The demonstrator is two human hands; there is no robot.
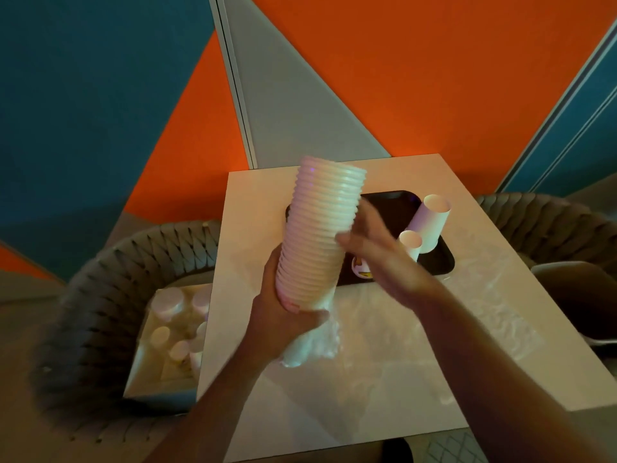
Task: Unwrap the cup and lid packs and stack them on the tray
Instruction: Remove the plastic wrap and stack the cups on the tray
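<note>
While the left hand grips the lid stack base, fingers curled around it, wrap hangs at 6 o'clock. Right hand touches the stack at 3 o'clock, fingers blurred, apparently spread.

The white ribbed lid stack stands tilted above the table, its clear wrap bunched below its base, while two white cup stacks stand upright on the dark tray.

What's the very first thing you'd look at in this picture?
The tall ribbed stack of lids held up in the middle, above the table. The left hand grips its bottom end, where crumpled plastic wrap hangs down, and the right hand is at its side. Behind them, paper cup stacks stand on a dark tray.
</note>
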